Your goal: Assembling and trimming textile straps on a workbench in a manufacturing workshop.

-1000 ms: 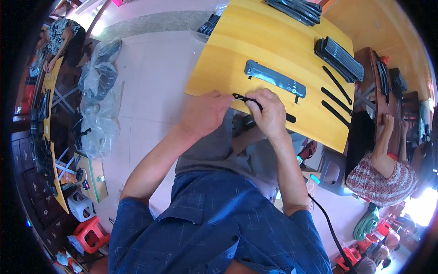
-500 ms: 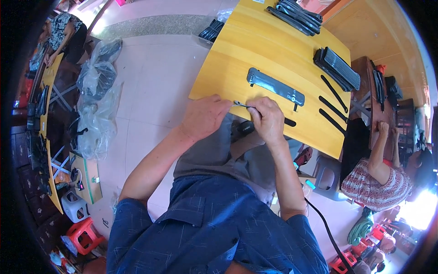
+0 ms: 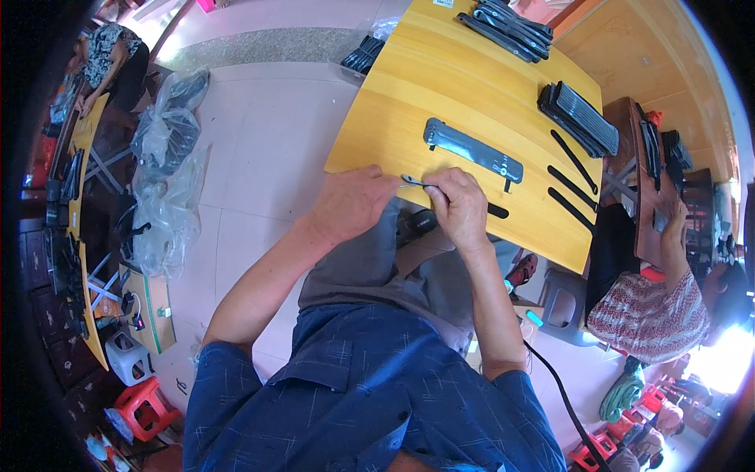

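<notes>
Both hands meet over the near edge of the yellow table. My right hand (image 3: 460, 203), fingers closed, grips a thin black strap (image 3: 410, 180) whose small loop sticks out toward the left. My left hand (image 3: 352, 198) pinches a thin end reaching toward that loop; its fingertips partly hide it. Right of my right hand shows a rounded black strap end (image 3: 498, 211); whether it belongs to the held strap I cannot tell. Beyond the hands lies a long, shiny dark grey pouch (image 3: 473, 149) with short black tabs at both ends.
Several black straps (image 3: 572, 209) lie at the table's (image 3: 401, 110) right side. Stacks of black ribbed pieces (image 3: 578, 118) and folded dark pieces (image 3: 507, 30) rest farther back. Filled plastic bags (image 3: 169, 169) stand on the floor at left. A co-worker (image 3: 653, 307) sits at the right.
The strap's loop shows a little more between my hands, which stay nearly in place. The co-worker at the right has moved an arm.
</notes>
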Tool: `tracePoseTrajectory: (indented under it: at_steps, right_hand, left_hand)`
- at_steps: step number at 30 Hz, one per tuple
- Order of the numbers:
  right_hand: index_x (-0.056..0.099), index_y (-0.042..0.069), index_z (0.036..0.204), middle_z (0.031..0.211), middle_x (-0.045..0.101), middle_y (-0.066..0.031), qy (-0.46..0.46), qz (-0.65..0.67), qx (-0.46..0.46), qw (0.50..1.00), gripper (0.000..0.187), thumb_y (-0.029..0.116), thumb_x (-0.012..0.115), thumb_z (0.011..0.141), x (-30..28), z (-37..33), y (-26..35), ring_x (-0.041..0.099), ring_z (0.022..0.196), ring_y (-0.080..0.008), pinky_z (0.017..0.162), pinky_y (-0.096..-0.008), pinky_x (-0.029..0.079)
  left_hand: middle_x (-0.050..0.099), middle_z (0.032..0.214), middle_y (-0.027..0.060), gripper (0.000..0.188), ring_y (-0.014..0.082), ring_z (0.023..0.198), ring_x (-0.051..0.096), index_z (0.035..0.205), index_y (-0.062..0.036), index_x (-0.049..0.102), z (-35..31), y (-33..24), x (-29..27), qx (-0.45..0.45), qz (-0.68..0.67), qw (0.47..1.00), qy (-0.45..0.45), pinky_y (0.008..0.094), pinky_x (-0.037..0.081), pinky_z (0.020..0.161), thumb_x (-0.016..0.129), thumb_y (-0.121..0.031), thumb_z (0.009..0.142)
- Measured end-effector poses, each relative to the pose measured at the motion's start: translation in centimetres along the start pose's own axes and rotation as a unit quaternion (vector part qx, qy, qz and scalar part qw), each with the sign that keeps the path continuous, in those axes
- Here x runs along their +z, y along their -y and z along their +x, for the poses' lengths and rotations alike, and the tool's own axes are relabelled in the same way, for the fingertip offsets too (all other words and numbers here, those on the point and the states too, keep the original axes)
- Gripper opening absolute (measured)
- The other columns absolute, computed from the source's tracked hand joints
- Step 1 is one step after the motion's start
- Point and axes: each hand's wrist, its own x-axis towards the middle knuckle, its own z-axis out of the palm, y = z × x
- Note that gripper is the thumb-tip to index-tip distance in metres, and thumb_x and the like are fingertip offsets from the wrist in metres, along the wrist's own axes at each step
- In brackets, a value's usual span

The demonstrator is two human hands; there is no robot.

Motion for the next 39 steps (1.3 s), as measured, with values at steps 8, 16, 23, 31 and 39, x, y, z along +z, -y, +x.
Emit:
tracePoseTrajectory:
  at_steps: [8,16,23,31,39]
  right_hand:
    - [0.076,0.008,0.093,0.089,0.069,-0.0086,-0.013,0.003,-0.008,1.0,0.007,0.009,0.077,0.085,0.1,0.0,0.0,0.068,0.086,-0.0319,0.077,-0.0437,0.055]
    - [0.075,0.009,0.093,0.09,0.068,-0.0086,0.001,-0.006,-0.01,1.0,0.009,0.009,0.077,0.085,-0.1,0.2,0.2,0.068,0.087,-0.0322,0.077,-0.0439,0.055]
    - [0.074,0.01,0.094,0.089,0.067,-0.0086,0.004,0.002,-0.019,1.0,0.009,0.009,0.077,0.085,-0.1,0.3,0.2,0.067,0.087,-0.0328,0.077,-0.0447,0.055]
    - [0.074,0.009,0.094,0.089,0.067,-0.0093,0.009,0.008,-0.032,0.999,0.01,0.008,0.077,0.085,0.0,0.1,0.0,0.067,0.086,-0.0328,0.077,-0.0445,0.055]
    - [0.075,0.009,0.095,0.089,0.066,-0.0093,-0.001,0.013,-0.025,1.0,0.012,0.01,0.077,0.084,0.5,0.3,0.8,0.067,0.086,-0.0326,0.076,-0.0443,0.055]
  left_hand:
    - [0.071,0.093,0.0079,0.018,0.0311,0.084,0.072,0.11,-0.0142,0.076,0.1,0.1,-0.1,-0.009,-0.001,1.0,0.009,0.0435,0.058,0.072,0.065,-0.024,0.099]
    - [0.067,0.083,0.0089,0.015,0.0304,0.081,0.072,0.098,-0.0125,0.073,0.8,-0.4,-0.5,0.004,0.013,1.0,0.002,0.0451,0.057,0.066,0.061,-0.02,0.096]
    - [0.068,0.081,0.0114,0.012,0.0336,0.077,0.074,0.09,-0.0107,0.071,1.5,-0.7,-0.6,0.006,0.04,0.999,0.019,0.0479,0.058,0.065,0.061,-0.018,0.092]
    - [0.071,0.081,0.0136,0.016,0.0331,0.077,0.075,0.102,-0.0096,0.072,2.1,-1.5,-0.8,-0.022,0.077,0.995,0.056,0.0487,0.058,0.064,0.06,-0.018,0.095]
    - [0.077,0.094,0.0164,0.039,0.0379,0.086,0.075,0.137,-0.0125,0.063,3.0,-2.3,-1.9,-0.085,0.064,0.98,0.168,0.0533,0.057,0.073,0.055,-0.019,0.1]
